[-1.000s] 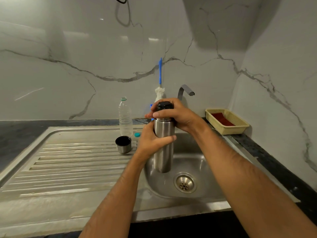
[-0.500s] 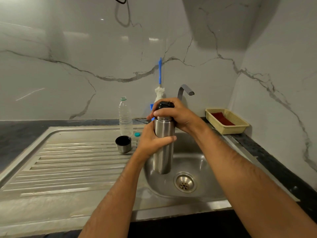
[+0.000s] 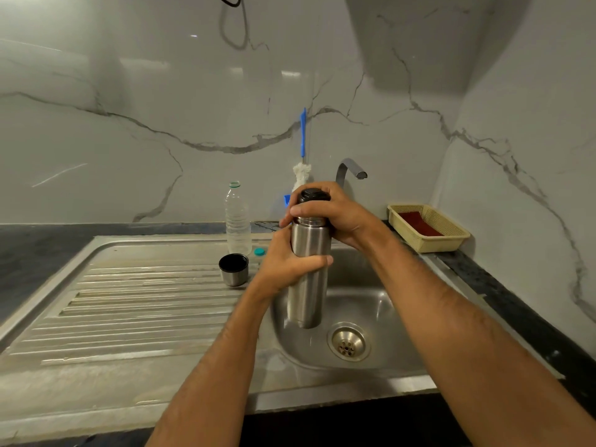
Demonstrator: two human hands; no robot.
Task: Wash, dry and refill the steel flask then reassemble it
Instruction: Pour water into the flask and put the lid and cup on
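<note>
— Two hands on one thing, from where I sit: the steel flask (image 3: 308, 279) stands upright in the air over the sink basin (image 3: 380, 304), its base just left of the drain (image 3: 348, 341). Can you confirm the grips?

— I see the left hand (image 3: 285, 264) wrapped round the flask's middle, thumb across the front. The right hand (image 3: 335, 212) is curled over the black stopper (image 3: 312, 195) at the top, fingers round its far side.

— What is near the edges?

— The steel cup (image 3: 233, 269) sits mouth-up on the ribbed drainboard (image 3: 135, 304), well left of the flask and close to the basin's left rim. Behind it a clear plastic bottle (image 3: 238, 221) stands uncapped, with a small teal cap (image 3: 259, 251) lying just beside it. A blue-handled bottle brush (image 3: 302, 150) leans on the wall behind the hands, next to the tap (image 3: 350, 169).

— And to the right?

— A yellow basket (image 3: 451, 237) on the dark table (image 3: 516, 304), hard in the corner, well apart from my right forearm. The basin below the flask lies open from the drain to its right wall. I cannot tell whether the stopper is fully seated.
</note>
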